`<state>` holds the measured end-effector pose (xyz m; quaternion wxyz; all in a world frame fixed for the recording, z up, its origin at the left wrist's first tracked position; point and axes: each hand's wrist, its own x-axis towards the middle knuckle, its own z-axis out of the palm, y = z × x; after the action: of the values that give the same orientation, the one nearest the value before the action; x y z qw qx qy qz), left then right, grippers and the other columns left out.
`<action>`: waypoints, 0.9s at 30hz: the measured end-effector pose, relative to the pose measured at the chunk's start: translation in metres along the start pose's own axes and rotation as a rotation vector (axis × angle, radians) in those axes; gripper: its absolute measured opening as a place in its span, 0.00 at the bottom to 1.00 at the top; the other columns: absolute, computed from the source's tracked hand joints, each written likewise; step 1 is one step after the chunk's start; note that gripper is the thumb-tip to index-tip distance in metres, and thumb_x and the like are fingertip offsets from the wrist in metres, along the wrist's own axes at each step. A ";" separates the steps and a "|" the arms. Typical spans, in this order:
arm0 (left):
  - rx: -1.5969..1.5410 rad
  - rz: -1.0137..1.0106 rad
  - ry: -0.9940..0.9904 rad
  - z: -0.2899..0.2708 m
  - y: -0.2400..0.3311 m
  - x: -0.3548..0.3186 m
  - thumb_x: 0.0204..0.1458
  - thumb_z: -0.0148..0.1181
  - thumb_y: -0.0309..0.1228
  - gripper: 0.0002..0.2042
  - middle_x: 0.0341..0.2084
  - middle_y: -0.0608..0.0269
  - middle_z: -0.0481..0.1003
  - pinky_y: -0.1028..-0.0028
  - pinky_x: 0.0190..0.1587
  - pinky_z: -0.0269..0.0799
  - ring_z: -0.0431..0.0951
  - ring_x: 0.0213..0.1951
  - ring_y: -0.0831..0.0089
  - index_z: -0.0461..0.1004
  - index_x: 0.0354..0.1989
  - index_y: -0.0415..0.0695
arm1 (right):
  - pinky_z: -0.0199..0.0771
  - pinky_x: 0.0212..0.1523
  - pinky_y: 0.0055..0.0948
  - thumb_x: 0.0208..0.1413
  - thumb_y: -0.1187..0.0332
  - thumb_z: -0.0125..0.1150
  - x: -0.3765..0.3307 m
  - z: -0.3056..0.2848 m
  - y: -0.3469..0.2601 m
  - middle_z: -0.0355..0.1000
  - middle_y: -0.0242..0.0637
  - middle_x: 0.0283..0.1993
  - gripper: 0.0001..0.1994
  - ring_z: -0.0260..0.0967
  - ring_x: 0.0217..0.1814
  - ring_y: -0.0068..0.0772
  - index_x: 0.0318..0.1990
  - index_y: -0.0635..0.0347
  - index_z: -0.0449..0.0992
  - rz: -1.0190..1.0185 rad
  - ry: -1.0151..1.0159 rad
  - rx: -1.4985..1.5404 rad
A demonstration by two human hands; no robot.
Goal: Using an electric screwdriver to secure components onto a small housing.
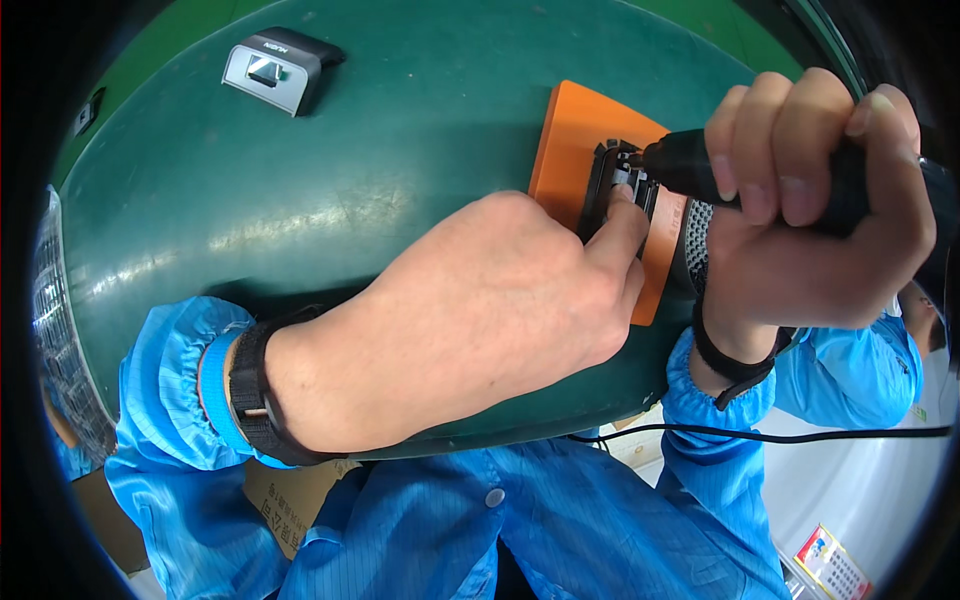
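My right hand [800, 190] wraps round a black electric screwdriver [683, 163], held nearly level with its tip pointing left. The tip meets a small black housing [597, 190] with metallic parts inside, seated on an orange block [563, 150]. My left hand [500, 290] reaches in from the lower left. Its index finger presses on the housing just below the screwdriver tip; the other fingers are curled, and the thumb is hidden. Black straps circle both my wrists.
A silver-and-black device [270, 70] sits at the far left of the green table [300, 190]. A perforated metallic piece [698, 240] lies beside the orange block. Clear plastic trays [65, 330] stand at the left edge. A black cable [800, 436] crosses the lower right, near another person's blue sleeve [850, 375].
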<state>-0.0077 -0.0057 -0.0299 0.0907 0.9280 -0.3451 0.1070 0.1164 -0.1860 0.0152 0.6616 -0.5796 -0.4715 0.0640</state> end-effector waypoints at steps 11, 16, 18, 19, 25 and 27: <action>-0.019 -0.006 -0.041 -0.005 -0.003 0.014 0.49 0.65 0.28 0.13 0.55 0.44 0.77 0.71 0.28 0.78 0.79 0.25 0.69 0.79 0.42 0.35 | 0.57 0.20 0.28 0.72 0.71 0.49 0.007 0.033 0.018 0.55 0.28 0.19 0.02 0.51 0.17 0.23 0.43 0.54 0.65 -0.028 0.342 -0.171; -0.343 0.008 -0.317 -0.027 -0.032 0.002 0.55 0.66 0.36 0.18 0.58 0.52 0.77 0.64 0.44 0.82 0.84 0.49 0.61 0.78 0.50 0.39 | 0.56 0.19 0.24 0.71 0.64 0.51 -0.007 0.012 -0.012 0.54 0.25 0.18 0.05 0.50 0.15 0.19 0.41 0.49 0.63 0.018 0.571 0.270; -0.156 0.179 -0.116 -0.021 -0.035 0.007 0.51 0.64 0.33 0.11 0.49 0.59 0.79 0.65 0.48 0.78 0.80 0.52 0.64 0.81 0.42 0.43 | 0.55 0.19 0.24 0.72 0.63 0.51 -0.022 -0.016 -0.038 0.54 0.25 0.18 0.06 0.50 0.15 0.19 0.39 0.49 0.65 -0.083 0.719 0.219; -0.138 0.189 -0.068 -0.020 -0.031 0.010 0.51 0.64 0.33 0.11 0.49 0.59 0.79 0.65 0.48 0.78 0.80 0.52 0.64 0.81 0.42 0.43 | 0.54 0.18 0.24 0.72 0.62 0.50 -0.028 -0.025 -0.045 0.54 0.25 0.18 0.06 0.50 0.15 0.19 0.39 0.49 0.66 -0.119 0.770 0.198; 0.164 0.457 -0.040 -0.064 -0.029 0.018 0.45 0.62 0.32 0.02 0.30 0.72 0.75 0.73 0.47 0.72 0.75 0.44 0.72 0.77 0.23 0.51 | 0.59 0.19 0.27 0.69 0.70 0.50 -0.031 -0.028 -0.035 0.55 0.27 0.19 0.06 0.54 0.18 0.22 0.39 0.50 0.60 -0.078 0.867 0.431; 0.126 0.393 0.035 -0.073 -0.039 0.042 0.45 0.62 0.30 0.02 0.27 0.69 0.72 0.69 0.43 0.71 0.74 0.39 0.69 0.76 0.26 0.48 | 0.61 0.21 0.30 0.70 0.74 0.49 -0.029 -0.039 -0.025 0.56 0.30 0.19 0.06 0.55 0.17 0.24 0.40 0.54 0.59 -0.160 0.892 0.395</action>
<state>0.0387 0.0148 0.0471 0.0160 0.8447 -0.5105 0.1599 0.1170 -0.2397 0.0245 0.8989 -0.3762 -0.1643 -0.1529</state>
